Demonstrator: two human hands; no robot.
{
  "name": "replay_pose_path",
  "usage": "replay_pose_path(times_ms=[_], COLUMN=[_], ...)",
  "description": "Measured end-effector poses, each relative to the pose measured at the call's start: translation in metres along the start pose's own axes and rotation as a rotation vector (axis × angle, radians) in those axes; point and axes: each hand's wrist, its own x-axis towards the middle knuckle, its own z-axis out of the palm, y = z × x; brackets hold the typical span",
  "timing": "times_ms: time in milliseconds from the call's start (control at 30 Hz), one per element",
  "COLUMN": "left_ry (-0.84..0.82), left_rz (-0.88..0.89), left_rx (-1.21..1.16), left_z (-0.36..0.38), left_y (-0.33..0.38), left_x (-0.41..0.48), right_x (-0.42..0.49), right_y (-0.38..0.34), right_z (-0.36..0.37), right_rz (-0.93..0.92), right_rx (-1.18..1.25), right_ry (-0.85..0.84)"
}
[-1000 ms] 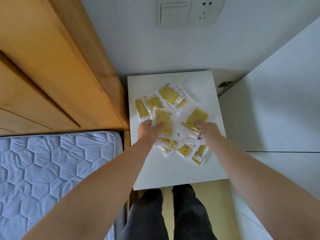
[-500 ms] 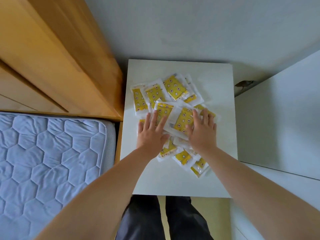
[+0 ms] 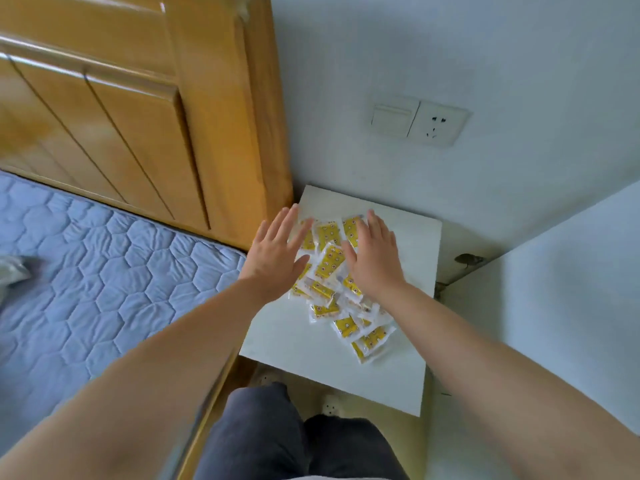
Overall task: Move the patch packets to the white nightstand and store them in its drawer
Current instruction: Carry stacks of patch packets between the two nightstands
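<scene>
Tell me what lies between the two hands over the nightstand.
In the head view, yellow patch packets show between the left hand and the right hand, lying on the white nightstand.

I see the patch packets (image 3: 330, 263) lying in a loose, overlapping heap on top of the white nightstand (image 3: 294, 344). Each is a small clear-edged sachet with a yellow printed face (the print is too small for me to read). The heap trails from the far left of the plain white top toward its near right side, with most packets flat and several skewed across one another.
</scene>
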Motion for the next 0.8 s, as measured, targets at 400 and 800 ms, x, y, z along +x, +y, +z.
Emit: replay_pose_path(times_ms=[400,800], left_ry=[0.444,0.629], left_rz=[-0.405,-0.913], left_rx=[0.069,0.369], left_z=[-0.209,-0.321], left_y=[-0.084,-0.173], left_x=[-0.183,-0.52], right_x=[-0.054,-0.245], right_y=[-0.256,-0.563], right_z=[-0.096,-0.017], right_rz=[-0.725,-1.267], right_rx=[-0.098,0.037], right_ry=[0.152,0.151])
